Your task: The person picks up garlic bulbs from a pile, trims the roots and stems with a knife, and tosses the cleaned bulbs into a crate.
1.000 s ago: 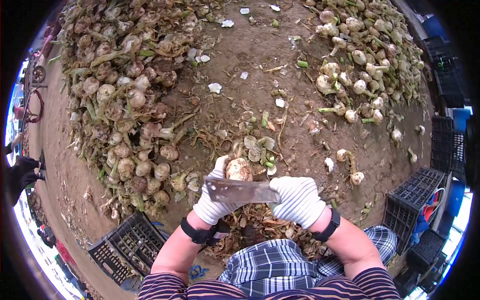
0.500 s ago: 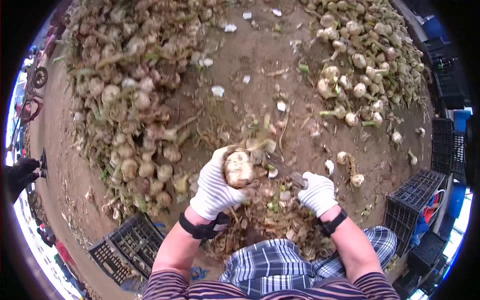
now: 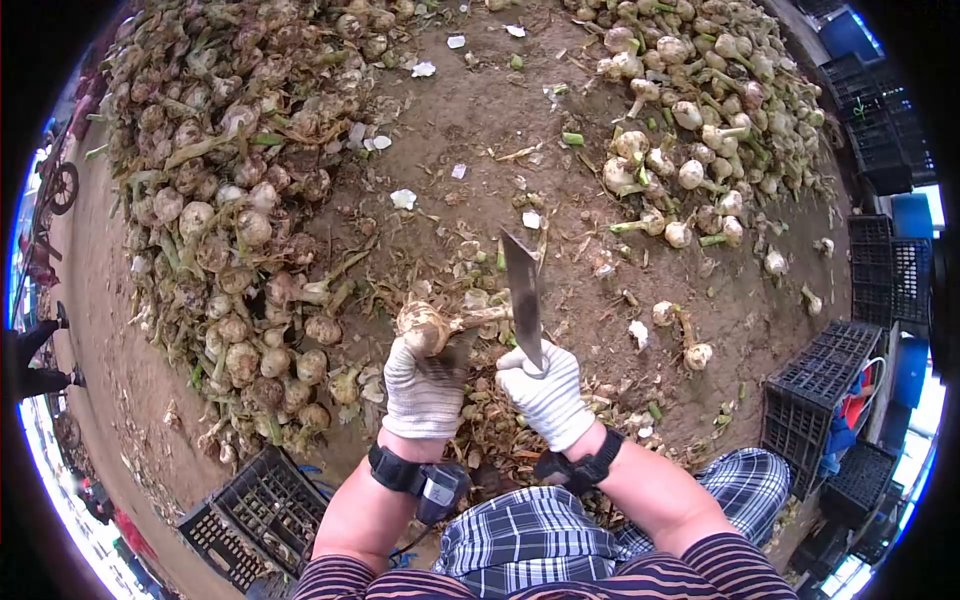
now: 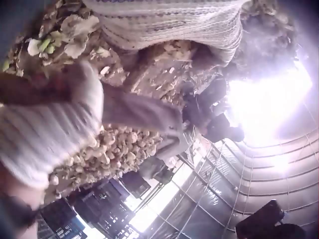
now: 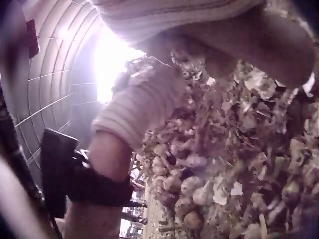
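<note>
In the head view the gloved left hand (image 3: 424,388) grips a garlic bulb (image 3: 422,330), whose stalk (image 3: 482,318) points right toward the blade. The gloved right hand (image 3: 545,392) holds a broad knife (image 3: 524,290) by its lower end, blade upright and tip away from the body. Stalk and blade edge lie close together; whether they touch, I cannot tell. The left wrist view shows the right glove (image 4: 55,119) blurred at the left, and the right wrist view shows the left glove (image 5: 144,104). In both, the held things are mostly hidden.
A large heap of bulbs with stalks (image 3: 240,220) lies at the left, another heap (image 3: 740,110) at the upper right. Dry leaves and trimmings lie below the hands. Black crates (image 3: 825,375) stand at the right, another (image 3: 265,510) at the lower left.
The bulb has moved left and turned, its stalk now showing toward the right. The right hand has moved left, and the knife has swung from lying across to upright. The head view has shifted slightly.
</note>
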